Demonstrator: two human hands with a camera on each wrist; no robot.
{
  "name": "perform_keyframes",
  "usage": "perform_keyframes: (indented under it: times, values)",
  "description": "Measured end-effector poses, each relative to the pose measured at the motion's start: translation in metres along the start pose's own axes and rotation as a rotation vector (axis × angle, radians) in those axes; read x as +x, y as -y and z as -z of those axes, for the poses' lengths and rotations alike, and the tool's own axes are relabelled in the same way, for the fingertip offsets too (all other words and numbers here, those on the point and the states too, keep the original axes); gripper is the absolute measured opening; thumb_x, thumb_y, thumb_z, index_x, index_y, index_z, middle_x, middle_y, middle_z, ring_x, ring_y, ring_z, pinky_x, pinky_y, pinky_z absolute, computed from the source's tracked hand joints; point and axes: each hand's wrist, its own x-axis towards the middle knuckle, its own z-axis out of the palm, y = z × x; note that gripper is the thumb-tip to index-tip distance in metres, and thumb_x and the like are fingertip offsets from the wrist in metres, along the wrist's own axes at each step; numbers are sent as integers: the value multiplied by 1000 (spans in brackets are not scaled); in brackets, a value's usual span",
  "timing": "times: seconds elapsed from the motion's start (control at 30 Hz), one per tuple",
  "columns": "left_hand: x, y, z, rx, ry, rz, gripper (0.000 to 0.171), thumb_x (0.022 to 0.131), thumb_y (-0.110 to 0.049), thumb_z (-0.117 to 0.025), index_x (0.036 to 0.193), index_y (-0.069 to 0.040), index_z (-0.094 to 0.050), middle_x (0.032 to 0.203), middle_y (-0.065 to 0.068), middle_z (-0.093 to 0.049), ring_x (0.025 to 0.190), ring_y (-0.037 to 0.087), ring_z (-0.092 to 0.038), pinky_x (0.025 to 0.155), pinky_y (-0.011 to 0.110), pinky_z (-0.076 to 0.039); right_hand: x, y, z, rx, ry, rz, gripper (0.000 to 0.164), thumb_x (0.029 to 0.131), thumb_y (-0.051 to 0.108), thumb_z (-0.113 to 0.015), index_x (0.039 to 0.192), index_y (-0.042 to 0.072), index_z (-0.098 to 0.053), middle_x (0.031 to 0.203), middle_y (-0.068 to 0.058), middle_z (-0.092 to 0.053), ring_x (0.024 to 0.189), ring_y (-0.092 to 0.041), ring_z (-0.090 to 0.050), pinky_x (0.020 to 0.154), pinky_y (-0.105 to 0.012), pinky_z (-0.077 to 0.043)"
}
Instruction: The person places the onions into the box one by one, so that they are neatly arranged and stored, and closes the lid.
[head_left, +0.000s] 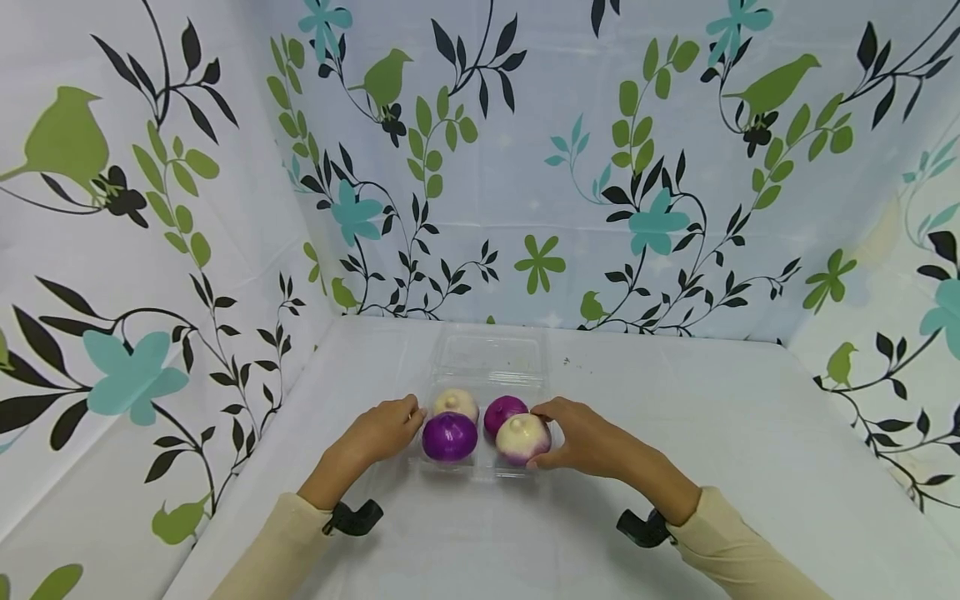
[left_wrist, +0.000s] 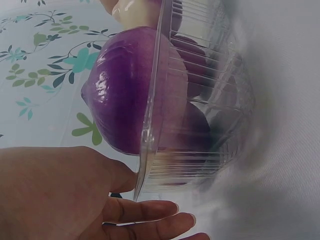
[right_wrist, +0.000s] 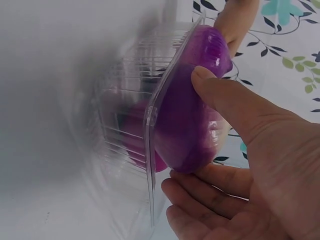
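Observation:
A clear plastic clamshell container [head_left: 487, 472] stands on the white cloth with several onions in it. My left hand [head_left: 386, 429] holds its left rim, thumb at the edge and fingers outside the wall [left_wrist: 145, 145]. My right hand [head_left: 588, 437] grips a cream-and-purple onion [head_left: 522, 438] at the front right, thumb on one side and fingers on the other. In the right wrist view this onion [right_wrist: 182, 120] sits at the container's rim. A glossy purple onion [head_left: 450, 437] lies front left, a cream onion [head_left: 454, 403] behind it. Another purple onion [head_left: 504, 412] is partly hidden behind the gripped one.
The container's clear lid [head_left: 491, 354] lies folded back, away from me. Small dark specks [head_left: 567, 362] dot the white tablecloth [head_left: 675, 400] to its right. Printed fabric [head_left: 480, 167] with birds and leaves hangs behind and along both sides. Each wrist carries a black camera mount [head_left: 354, 518].

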Motion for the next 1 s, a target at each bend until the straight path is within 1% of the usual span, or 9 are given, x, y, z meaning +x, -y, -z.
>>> perform_keyframes:
  times: [0.4,0.57,0.67,0.83,1.0]
  values:
    - [-2,-1,1,-9,1,0,22,112,-25,-48,98,-11,-56,77,4,-52,69,19,-48,60,34,-39,6,5,-2,-7,43,-38,75,81,37,-94,140,5,-61,133,-7,-66,129,-29,-59,107,-52,-51]
    - [-3,-2,2,-13,5,5,22,112,-25,-48,98,-10,-56,77,4,-52,68,19,-48,60,34,-39,7,6,-4,-9,41,-62,75,80,37,-94,141,7,-62,135,-7,-65,132,-30,-59,107,-53,-51]
    - [-2,-2,2,-9,5,8,22,112,-25,-48,100,-9,-58,78,4,-54,70,19,-50,61,34,-41,6,6,-3,-14,38,-75,76,80,39,-94,141,8,-62,136,-7,-65,133,-30,-58,107,-53,-51]
    - [-1,-2,3,1,1,0,22,112,-25,-49,104,-7,-60,82,3,-57,72,19,-51,63,35,-43,2,6,1,-12,34,-84,82,80,42,-93,145,5,-59,139,-11,-63,134,-33,-57,106,-55,-52]
    - [-1,-2,4,-4,5,-1,21,111,-25,-51,102,-8,-60,79,3,-56,72,18,-50,63,34,-41,-1,5,8,-21,33,-81,88,81,46,-91,149,3,-55,145,-15,-60,138,-37,-54,108,-58,-49]
